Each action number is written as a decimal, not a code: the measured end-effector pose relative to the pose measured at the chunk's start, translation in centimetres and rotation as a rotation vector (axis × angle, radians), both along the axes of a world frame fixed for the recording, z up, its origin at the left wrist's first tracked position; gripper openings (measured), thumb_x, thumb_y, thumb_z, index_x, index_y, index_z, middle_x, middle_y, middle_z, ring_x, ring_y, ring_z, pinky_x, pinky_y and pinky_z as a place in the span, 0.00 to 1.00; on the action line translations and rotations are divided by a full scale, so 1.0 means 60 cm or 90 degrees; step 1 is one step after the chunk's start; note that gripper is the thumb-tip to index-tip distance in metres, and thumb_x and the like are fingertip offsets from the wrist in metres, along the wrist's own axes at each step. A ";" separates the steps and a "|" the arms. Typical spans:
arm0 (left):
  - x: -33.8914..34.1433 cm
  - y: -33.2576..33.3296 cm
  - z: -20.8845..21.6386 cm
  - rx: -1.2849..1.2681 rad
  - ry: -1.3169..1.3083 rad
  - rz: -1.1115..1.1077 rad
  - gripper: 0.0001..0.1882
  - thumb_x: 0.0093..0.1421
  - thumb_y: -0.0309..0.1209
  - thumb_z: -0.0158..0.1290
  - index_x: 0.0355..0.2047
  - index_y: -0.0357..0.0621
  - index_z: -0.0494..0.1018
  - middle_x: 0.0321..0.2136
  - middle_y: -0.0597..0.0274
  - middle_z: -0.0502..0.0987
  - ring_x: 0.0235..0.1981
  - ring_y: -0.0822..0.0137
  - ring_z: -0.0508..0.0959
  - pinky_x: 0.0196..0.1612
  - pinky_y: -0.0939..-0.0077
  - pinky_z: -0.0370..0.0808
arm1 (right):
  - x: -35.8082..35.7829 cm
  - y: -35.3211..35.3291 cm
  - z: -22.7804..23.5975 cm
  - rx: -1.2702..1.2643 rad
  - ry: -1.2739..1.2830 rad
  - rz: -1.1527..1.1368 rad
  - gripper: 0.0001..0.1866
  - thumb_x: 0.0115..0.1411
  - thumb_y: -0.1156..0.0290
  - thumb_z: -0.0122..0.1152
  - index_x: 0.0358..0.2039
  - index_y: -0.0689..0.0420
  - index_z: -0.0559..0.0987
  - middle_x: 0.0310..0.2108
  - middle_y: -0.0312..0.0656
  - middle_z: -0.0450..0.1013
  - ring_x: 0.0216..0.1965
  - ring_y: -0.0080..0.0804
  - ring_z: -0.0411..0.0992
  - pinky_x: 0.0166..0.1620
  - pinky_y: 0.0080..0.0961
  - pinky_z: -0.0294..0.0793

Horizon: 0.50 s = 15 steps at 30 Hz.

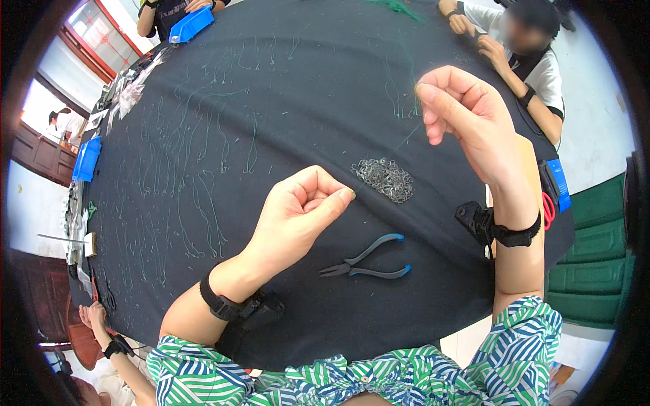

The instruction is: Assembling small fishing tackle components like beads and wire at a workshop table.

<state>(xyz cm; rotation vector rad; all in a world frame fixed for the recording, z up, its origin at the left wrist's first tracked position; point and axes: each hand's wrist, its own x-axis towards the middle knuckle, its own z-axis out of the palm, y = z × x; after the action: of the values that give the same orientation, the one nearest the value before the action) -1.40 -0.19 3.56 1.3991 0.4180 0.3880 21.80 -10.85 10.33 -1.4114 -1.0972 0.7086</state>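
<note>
A thin green thread (408,139) runs up and to the right between my two hands. My left hand (291,213) pinches its lower end between thumb and forefinger, the other fingers curled in. Higher and farther right, my right hand (467,118) pinches the thread at thumb and fingertip. Anything small at either fingertip is too fine to make out. Just beyond my left fingertips lies a pile of small silvery metal pieces (384,180), hook- or ring-like. Nearer to me rest pliers (365,260) with blue-tipped handles spread apart.
Many green thread lengths (203,210) lie in rows on the dark tablecloth (305,122). Blue trays (191,25) stand at the table's edge. Red-handled scissors (548,211) are at the right. Co-workers sit around: a person (535,61) far right, a hand (93,315) lower left.
</note>
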 end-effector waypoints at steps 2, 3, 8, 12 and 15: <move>0.000 0.000 -0.001 0.012 0.015 -0.006 0.04 0.65 0.28 0.55 0.32 0.43 0.73 0.23 0.81 0.68 0.21 0.90 0.59 0.24 0.91 0.54 | 0.003 0.000 -0.002 0.000 0.010 -0.001 0.13 0.64 0.64 0.61 0.39 0.61 0.77 0.26 0.34 0.74 0.25 0.17 0.72 0.32 0.15 0.74; 0.000 0.000 0.000 0.025 0.030 -0.012 0.05 0.65 0.28 0.55 0.32 0.43 0.73 0.23 0.82 0.68 0.22 0.90 0.59 0.25 0.91 0.55 | 0.004 0.001 -0.002 0.000 0.010 -0.001 0.13 0.64 0.64 0.61 0.39 0.61 0.77 0.26 0.34 0.74 0.25 0.17 0.72 0.32 0.15 0.74; -0.001 0.001 -0.001 0.015 0.051 -0.033 0.05 0.65 0.28 0.55 0.32 0.42 0.73 0.23 0.82 0.68 0.22 0.89 0.59 0.26 0.91 0.55 | 0.004 0.002 -0.004 0.036 0.013 0.024 0.14 0.65 0.66 0.59 0.46 0.63 0.76 0.29 0.35 0.75 0.28 0.18 0.73 0.35 0.16 0.75; 0.002 -0.002 0.004 0.016 0.064 -0.031 0.05 0.65 0.28 0.55 0.32 0.41 0.73 0.23 0.82 0.68 0.22 0.89 0.59 0.26 0.91 0.56 | 0.009 0.001 -0.007 0.044 0.015 0.055 0.16 0.65 0.68 0.58 0.50 0.64 0.74 0.31 0.37 0.76 0.31 0.21 0.74 0.37 0.18 0.75; 0.001 -0.002 0.002 0.053 0.042 -0.006 0.04 0.65 0.27 0.55 0.33 0.41 0.73 0.23 0.82 0.68 0.22 0.90 0.58 0.26 0.91 0.56 | 0.003 -0.001 -0.001 0.025 -0.010 0.080 0.17 0.65 0.70 0.58 0.51 0.66 0.73 0.33 0.41 0.77 0.33 0.24 0.76 0.38 0.20 0.76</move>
<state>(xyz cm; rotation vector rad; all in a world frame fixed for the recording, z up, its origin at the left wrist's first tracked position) -1.32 -0.34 3.69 1.4975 0.4529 0.3549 21.98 -10.89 10.26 -1.3257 -1.2142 0.7615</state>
